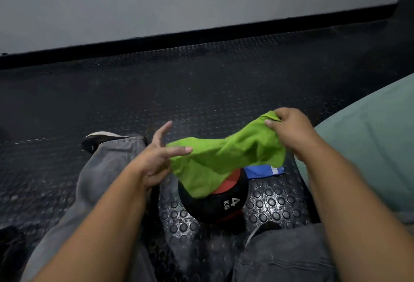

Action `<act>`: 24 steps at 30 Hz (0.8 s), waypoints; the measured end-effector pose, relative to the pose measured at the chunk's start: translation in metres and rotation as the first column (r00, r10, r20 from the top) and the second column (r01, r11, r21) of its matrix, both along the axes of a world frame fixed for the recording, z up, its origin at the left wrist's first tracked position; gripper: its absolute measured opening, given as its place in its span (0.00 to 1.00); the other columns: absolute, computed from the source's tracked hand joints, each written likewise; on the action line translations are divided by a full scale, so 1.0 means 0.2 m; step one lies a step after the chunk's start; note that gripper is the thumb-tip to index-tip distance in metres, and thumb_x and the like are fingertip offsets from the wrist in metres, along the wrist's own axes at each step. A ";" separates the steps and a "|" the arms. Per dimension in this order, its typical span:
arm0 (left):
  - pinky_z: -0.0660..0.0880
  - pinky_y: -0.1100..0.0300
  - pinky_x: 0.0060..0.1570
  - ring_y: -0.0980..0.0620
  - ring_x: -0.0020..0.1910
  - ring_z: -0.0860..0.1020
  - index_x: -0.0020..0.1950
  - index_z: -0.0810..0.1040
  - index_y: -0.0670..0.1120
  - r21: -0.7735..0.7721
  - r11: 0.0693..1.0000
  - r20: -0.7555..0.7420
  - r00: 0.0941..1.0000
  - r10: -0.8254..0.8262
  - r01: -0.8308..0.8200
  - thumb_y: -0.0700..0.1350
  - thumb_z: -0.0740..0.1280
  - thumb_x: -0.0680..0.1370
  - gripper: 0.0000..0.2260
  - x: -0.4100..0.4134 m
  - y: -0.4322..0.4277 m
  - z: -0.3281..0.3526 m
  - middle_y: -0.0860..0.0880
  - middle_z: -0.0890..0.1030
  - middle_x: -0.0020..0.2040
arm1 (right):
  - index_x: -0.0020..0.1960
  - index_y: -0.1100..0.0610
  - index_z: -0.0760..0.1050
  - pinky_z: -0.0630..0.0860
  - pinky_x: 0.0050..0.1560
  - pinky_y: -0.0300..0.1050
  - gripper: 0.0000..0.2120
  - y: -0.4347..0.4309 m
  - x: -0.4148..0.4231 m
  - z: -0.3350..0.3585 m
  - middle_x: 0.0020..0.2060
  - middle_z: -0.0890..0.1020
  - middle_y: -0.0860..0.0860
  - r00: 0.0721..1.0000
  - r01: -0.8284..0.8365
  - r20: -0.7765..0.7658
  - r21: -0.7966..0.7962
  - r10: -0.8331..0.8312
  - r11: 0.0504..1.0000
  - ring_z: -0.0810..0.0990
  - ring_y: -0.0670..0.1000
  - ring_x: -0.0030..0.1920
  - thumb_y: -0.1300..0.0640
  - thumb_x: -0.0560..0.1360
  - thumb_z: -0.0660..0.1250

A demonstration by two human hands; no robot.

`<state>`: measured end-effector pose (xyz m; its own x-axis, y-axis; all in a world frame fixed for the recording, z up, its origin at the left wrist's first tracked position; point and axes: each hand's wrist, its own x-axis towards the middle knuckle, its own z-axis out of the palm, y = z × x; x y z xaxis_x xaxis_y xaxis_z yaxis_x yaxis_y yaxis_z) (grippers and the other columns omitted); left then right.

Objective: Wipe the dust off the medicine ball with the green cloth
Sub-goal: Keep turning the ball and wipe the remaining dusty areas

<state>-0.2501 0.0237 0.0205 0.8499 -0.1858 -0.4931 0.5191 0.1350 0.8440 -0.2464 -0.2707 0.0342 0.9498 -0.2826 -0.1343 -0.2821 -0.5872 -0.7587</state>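
Green cloth drapes medicine ball marked "4 KG".

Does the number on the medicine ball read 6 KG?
No, the medicine ball shows "4 KG" in white below the hanging green cloth.

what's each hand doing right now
Left hand: open, fingers spread at the edge of the green cloth.
Right hand: closed, pinching the cloth's far corner.

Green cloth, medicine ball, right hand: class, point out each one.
green cloth (224, 158), head view, middle of the fabric
medicine ball (233, 203), head view, black side by the 4 KG marking
right hand (289, 128), head view, back of hand
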 end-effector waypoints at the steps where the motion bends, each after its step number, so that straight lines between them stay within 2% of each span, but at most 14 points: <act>1: 0.82 0.57 0.37 0.47 0.42 0.85 0.72 0.72 0.53 0.037 0.996 0.022 0.996 -0.081 0.080 0.30 0.74 0.63 0.40 0.01 0.02 0.02 0.42 0.85 0.51 | 0.46 0.55 0.75 0.74 0.41 0.46 0.03 -0.01 0.01 -0.01 0.41 0.80 0.54 0.999 0.043 0.029 -0.030 -0.042 0.999 0.79 0.57 0.45 0.58 0.75 0.69; 3: 0.81 0.60 0.41 0.51 0.46 0.84 0.63 0.80 0.47 0.201 0.938 0.023 0.956 -0.292 0.282 0.29 0.77 0.60 0.33 0.02 0.05 0.09 0.44 0.84 0.53 | 0.59 0.49 0.70 0.76 0.44 0.49 0.18 -0.05 0.02 -0.01 0.41 0.78 0.54 0.994 0.080 0.062 0.106 -0.087 0.991 0.79 0.57 0.44 0.62 0.73 0.70; 4: 0.81 0.62 0.43 0.52 0.47 0.84 0.60 0.82 0.47 0.374 0.848 0.022 0.911 -0.413 0.375 0.29 0.80 0.58 0.32 0.03 0.06 0.12 0.46 0.84 0.53 | 0.64 0.43 0.67 0.76 0.43 0.50 0.27 -0.05 0.02 0.00 0.38 0.77 0.55 0.996 0.037 0.070 0.229 -0.054 0.973 0.78 0.56 0.40 0.65 0.73 0.69; 5: 0.80 0.64 0.43 0.52 0.47 0.83 0.58 0.83 0.48 0.574 0.707 0.012 0.860 -0.510 0.412 0.30 0.82 0.58 0.31 0.05 0.06 0.15 0.47 0.84 0.53 | 0.67 0.37 0.65 0.74 0.42 0.51 0.32 -0.05 0.02 0.02 0.36 0.75 0.56 0.998 -0.032 0.062 0.347 0.011 0.937 0.76 0.56 0.37 0.68 0.74 0.66; 7: 0.76 0.68 0.38 0.54 0.44 0.80 0.54 0.83 0.52 0.866 0.374 -0.045 0.798 -0.601 0.330 0.33 0.82 0.62 0.25 0.09 0.05 0.20 0.52 0.83 0.48 | 0.65 0.37 0.71 0.74 0.46 0.52 0.31 -0.02 0.00 0.04 0.40 0.80 0.53 0.986 -0.165 0.051 0.458 0.159 0.873 0.76 0.55 0.40 0.71 0.78 0.59; 8: 0.74 0.67 0.37 0.54 0.43 0.79 0.53 0.83 0.53 0.932 0.261 -0.046 0.800 -0.599 0.250 0.36 0.81 0.65 0.21 0.10 0.04 0.24 0.52 0.82 0.47 | 0.62 0.41 0.76 0.75 0.48 0.51 0.27 0.00 0.00 0.05 0.45 0.83 0.52 0.982 -0.180 0.036 0.438 0.183 0.881 0.78 0.54 0.43 0.71 0.79 0.57; 10: 0.72 0.63 0.43 0.50 0.46 0.78 0.52 0.83 0.51 0.977 0.185 0.023 0.817 -0.576 0.103 0.43 0.79 0.71 0.12 0.14 0.05 0.30 0.49 0.82 0.47 | 0.53 0.47 0.82 0.76 0.45 0.46 0.19 0.01 -0.01 0.03 0.46 0.85 0.53 0.987 -0.149 -0.008 0.317 0.159 0.937 0.81 0.53 0.44 0.66 0.80 0.57; 13: 0.75 0.57 0.48 0.49 0.48 0.79 0.51 0.84 0.46 0.952 0.306 0.151 0.826 -0.543 0.027 0.47 0.76 0.75 0.07 0.20 0.11 0.35 0.48 0.82 0.47 | 0.43 0.50 0.80 0.78 0.38 0.48 0.11 -0.03 -0.01 0.01 0.40 0.82 0.54 0.983 -0.137 -0.115 0.079 0.146 0.987 0.79 0.55 0.38 0.58 0.80 0.61; 16: 0.76 0.63 0.39 0.57 0.37 0.79 0.49 0.83 0.43 0.732 0.678 0.270 0.885 -0.380 0.068 0.45 0.75 0.75 0.07 0.20 0.18 0.37 0.49 0.83 0.41 | 0.41 0.54 0.78 0.81 0.37 0.53 0.10 -0.08 -0.01 0.02 0.37 0.76 0.56 0.977 -0.145 -0.152 0.046 0.150 0.988 0.75 0.55 0.36 0.50 0.77 0.67; 18: 0.78 0.63 0.37 0.56 0.35 0.81 0.48 0.82 0.42 0.467 0.883 0.304 0.929 -0.210 0.047 0.46 0.74 0.72 0.09 0.18 0.20 0.37 0.50 0.84 0.38 | 0.36 0.56 0.77 0.77 0.38 0.49 0.14 -0.08 -0.01 0.04 0.34 0.77 0.54 0.990 -0.118 -0.047 0.277 0.137 0.953 0.76 0.53 0.36 0.48 0.75 0.69; 19: 0.80 0.61 0.36 0.54 0.36 0.83 0.49 0.82 0.41 0.361 0.932 0.301 0.945 -0.130 0.013 0.46 0.73 0.71 0.11 0.18 0.21 0.37 0.49 0.85 0.39 | 0.33 0.55 0.76 0.76 0.40 0.49 0.14 -0.06 -0.01 0.06 0.32 0.78 0.53 0.996 -0.085 0.017 0.455 0.086 0.887 0.76 0.52 0.36 0.50 0.75 0.69; 21: 0.82 0.59 0.37 0.50 0.40 0.84 0.53 0.82 0.40 0.242 0.967 0.269 0.963 0.013 -0.080 0.47 0.75 0.69 0.16 0.18 0.20 0.34 0.46 0.86 0.43 | 0.33 0.54 0.74 0.76 0.40 0.47 0.13 -0.01 -0.02 0.09 0.29 0.78 0.50 0.997 -0.046 0.079 0.730 -0.017 0.681 0.77 0.50 0.33 0.54 0.76 0.68; 23: 0.82 0.55 0.38 0.49 0.41 0.84 0.56 0.81 0.42 0.202 0.970 0.212 0.973 0.092 -0.135 0.48 0.75 0.72 0.16 0.17 0.17 0.31 0.45 0.85 0.46 | 0.39 0.54 0.74 0.81 0.43 0.50 0.09 0.04 -0.02 0.10 0.37 0.81 0.53 0.997 -0.033 0.064 0.857 -0.043 0.515 0.81 0.51 0.38 0.53 0.77 0.66; 24: 0.82 0.54 0.38 0.49 0.41 0.84 0.55 0.80 0.44 0.196 0.971 0.188 0.977 0.101 -0.138 0.48 0.74 0.75 0.12 0.16 0.14 0.29 0.45 0.85 0.45 | 0.42 0.54 0.73 0.81 0.45 0.54 0.08 0.06 -0.02 0.10 0.42 0.82 0.55 0.998 -0.025 0.048 0.891 -0.040 0.454 0.83 0.53 0.43 0.52 0.77 0.66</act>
<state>-0.2180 0.0511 0.0781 0.9363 0.0123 -0.3511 0.3511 -0.0002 0.9363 -0.2497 -0.2597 0.0537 0.9626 -0.0467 -0.2669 -0.2235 0.4202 -0.8795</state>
